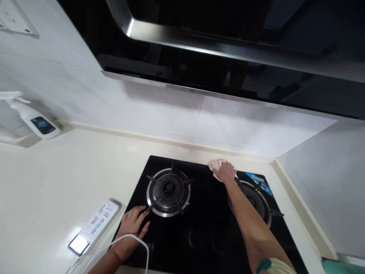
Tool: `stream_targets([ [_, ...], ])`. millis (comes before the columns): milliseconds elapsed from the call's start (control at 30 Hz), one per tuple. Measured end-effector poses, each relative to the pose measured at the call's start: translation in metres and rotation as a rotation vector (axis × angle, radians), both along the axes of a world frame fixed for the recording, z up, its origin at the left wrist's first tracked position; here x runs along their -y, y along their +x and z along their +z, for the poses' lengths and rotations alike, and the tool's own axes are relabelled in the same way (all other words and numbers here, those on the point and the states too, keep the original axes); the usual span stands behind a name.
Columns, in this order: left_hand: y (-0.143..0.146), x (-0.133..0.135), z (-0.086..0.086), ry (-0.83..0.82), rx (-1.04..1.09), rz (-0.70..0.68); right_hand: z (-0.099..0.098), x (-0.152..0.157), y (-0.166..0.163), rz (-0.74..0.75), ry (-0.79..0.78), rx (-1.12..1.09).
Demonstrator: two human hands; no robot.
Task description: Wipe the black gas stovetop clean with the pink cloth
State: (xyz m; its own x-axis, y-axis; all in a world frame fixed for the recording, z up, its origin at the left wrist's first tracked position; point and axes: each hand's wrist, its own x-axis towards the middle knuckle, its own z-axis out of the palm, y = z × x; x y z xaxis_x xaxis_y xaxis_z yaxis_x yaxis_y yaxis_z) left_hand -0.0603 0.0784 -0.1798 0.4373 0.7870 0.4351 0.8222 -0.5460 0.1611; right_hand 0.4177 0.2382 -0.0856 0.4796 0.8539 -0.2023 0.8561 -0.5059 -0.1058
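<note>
My right hand (226, 171) presses a pale, crumpled cloth (216, 164) down at the back edge of the black glass gas stove (205, 213), near the right burner (252, 201). Part of the cloth is hidden under my fingers. At the stove's left side, my left hand (133, 222) lies with fingers spread, its fingertips close to the left burner (168, 192) and its pan supports. A white cable (128, 236) passes in front of my left wrist.
A white power bank-like device (95, 226) with a lit end lies on the cream countertop (65, 171). Against the wall at left stands a white spray bottle (37, 120). The black range hood (199, 64) overhangs the stove. Wall sockets (14, 17) are at upper left.
</note>
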Motion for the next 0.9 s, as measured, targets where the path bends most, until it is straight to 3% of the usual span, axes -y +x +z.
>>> stream_targets([
  [167, 0.002, 0.002, 0.002, -0.027, -0.005, -0.002, -0.017, 0.013, -0.018, 0.139, 0.039, 0.072],
  [333, 0.003, 0.001, 0.003, 0.018, -0.026, -0.006, -0.017, 0.054, -0.052, 0.454, 0.061, 0.043],
  [500, 0.003, 0.001, 0.004, 0.002, -0.037, 0.010, -0.024, 0.115, -0.079, 0.779, 0.143, -0.161],
  [600, 0.003, 0.003, 0.002, -0.045, -0.034, 0.021, -0.019, 0.129, -0.063, 0.768, 0.106, -0.315],
  [767, 0.003, 0.006, -0.002, -0.091, -0.026, 0.025, 0.008, 0.084, -0.028, 0.424, 0.203, -0.583],
  [900, 0.005, 0.009, -0.001, -0.111, -0.021, 0.030, 0.026, 0.018, -0.043, 0.398, 0.266, -0.614],
])
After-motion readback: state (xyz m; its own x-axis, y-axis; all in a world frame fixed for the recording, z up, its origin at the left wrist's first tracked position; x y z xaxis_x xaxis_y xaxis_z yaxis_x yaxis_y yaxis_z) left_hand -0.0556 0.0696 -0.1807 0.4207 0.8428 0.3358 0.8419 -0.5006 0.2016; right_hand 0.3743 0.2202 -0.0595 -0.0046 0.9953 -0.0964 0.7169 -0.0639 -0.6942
